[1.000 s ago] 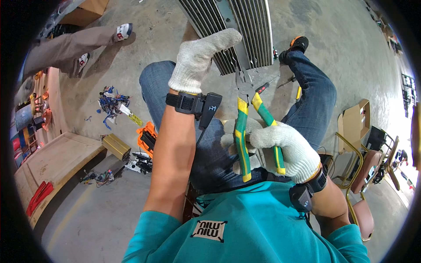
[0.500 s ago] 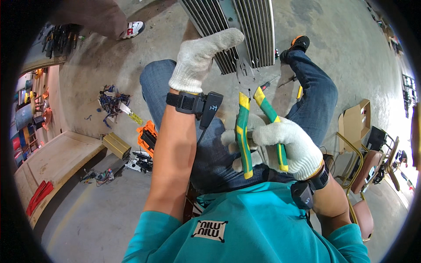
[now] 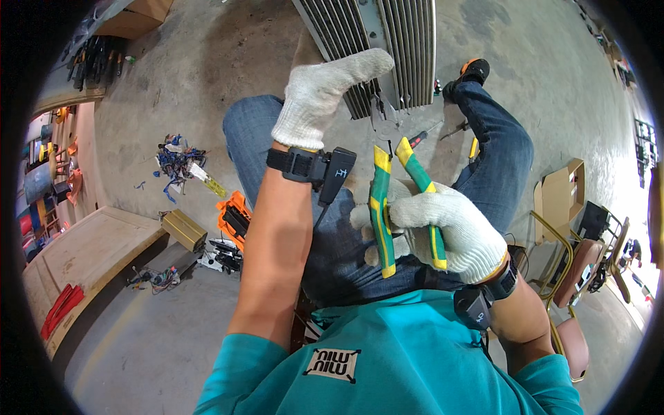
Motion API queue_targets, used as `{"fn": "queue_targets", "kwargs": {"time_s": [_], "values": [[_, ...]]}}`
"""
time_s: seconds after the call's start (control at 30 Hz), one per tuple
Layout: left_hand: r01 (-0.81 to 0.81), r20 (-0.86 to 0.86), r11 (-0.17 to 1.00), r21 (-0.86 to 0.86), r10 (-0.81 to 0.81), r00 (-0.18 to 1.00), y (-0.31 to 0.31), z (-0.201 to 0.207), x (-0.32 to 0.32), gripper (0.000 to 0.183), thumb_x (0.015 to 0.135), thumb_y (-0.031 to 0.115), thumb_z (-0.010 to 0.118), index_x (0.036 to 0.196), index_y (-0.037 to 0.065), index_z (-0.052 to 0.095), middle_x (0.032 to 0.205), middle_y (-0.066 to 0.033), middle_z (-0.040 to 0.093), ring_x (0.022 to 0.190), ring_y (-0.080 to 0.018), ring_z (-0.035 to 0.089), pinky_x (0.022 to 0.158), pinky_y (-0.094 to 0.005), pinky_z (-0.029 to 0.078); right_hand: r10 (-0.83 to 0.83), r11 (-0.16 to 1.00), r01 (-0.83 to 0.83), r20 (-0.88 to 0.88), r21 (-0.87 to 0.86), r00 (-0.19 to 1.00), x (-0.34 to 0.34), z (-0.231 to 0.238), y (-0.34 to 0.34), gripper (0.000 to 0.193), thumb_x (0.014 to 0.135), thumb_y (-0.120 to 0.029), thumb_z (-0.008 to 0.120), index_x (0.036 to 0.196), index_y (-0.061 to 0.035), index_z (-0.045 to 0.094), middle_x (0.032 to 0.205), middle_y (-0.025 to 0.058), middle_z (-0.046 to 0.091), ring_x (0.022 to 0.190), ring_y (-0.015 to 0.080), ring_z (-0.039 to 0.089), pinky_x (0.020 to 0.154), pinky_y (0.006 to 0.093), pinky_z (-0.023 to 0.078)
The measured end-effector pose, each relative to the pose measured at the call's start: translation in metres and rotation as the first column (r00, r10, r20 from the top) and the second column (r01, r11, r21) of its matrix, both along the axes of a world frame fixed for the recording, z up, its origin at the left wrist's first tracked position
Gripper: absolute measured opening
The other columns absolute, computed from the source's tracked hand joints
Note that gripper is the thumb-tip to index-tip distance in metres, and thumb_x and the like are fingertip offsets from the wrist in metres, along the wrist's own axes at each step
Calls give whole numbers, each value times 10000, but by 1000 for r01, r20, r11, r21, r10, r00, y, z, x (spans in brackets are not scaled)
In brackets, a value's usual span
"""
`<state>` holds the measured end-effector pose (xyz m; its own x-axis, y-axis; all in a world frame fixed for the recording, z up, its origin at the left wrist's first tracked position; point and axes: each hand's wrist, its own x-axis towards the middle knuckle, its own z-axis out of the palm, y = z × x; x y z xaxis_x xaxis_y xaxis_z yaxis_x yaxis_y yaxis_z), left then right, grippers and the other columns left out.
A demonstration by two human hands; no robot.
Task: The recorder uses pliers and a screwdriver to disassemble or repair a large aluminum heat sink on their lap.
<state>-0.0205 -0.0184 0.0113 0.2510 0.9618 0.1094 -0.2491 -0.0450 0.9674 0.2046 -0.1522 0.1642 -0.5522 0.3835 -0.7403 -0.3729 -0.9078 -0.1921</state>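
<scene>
A long finned metal heat sink (image 3: 408,52) rises from the top middle of the view, its near end between my knees. My left hand (image 3: 321,93), in a white knit glove, grips it near that end, with one digit lying across the fins; its other fingers are hidden. In my gloved right hand (image 3: 456,232) are pliers with green and yellow handles (image 3: 381,214), the handles spread apart. The silvery pliers' jaws (image 3: 382,114) reach the near end of the fins, just below my left hand. What lies between the jaws is too small to tell.
A red-handled screwdriver (image 3: 418,139) lies on the floor beyond the pliers. To the left are a heap of blue scraps (image 3: 178,162), an orange tool (image 3: 235,218), a gold metal box (image 3: 183,229) and a wooden board (image 3: 90,256). A cardboard box (image 3: 559,197) and chairs stand right.
My left hand and the heat sink have shifted slightly right, and the pliers' handles have moved a little left and up. The other person's leg at the top left has gone from view.
</scene>
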Motion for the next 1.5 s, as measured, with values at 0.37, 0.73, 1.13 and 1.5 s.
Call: {"fn": "queue_targets", "kwargs": {"time_s": [0.37,0.73,1.13,1.5], "values": [[30,132,999,-17,-28,991,4,-19,-7,343,1060,209,674,1277,-40,765,1304,-184,772,1256,-272,730,1133,-405,559,26,1000,-26,46,-15,999,5,5,2,560,967,-87,738,1451,108,536,1252,260,729,1073,359,752,948,579,642],[-1,100,998,-71,8,995,-4,2,3,315,1065,181,656,1279,-18,772,1308,-162,775,1256,-259,730,1133,-405,555,-2,1000,2,-21,7,1000,7,-5,-4,582,978,-121,731,1470,108,523,1282,270,721,1062,352,763,928,576,656],[25,82,998,-57,-20,996,-5,2,2,316,1067,193,655,1268,-18,777,1306,-171,775,1258,-266,730,1136,-401,553,-31,1000,31,-89,-2,996,6,-11,-6,543,993,-116,706,1447,116,520,1251,272,705,1067,354,755,893,549,669],[0,69,1000,-3,0,998,5,-33,-10,358,1075,238,640,1282,-25,768,1313,-178,771,1262,-281,728,1134,-421,553,-61,998,58,-162,-20,985,6,-16,-7,553,1015,-147,697,1461,120,510,1276,275,694,1099,357,748,887,538,674]]}}
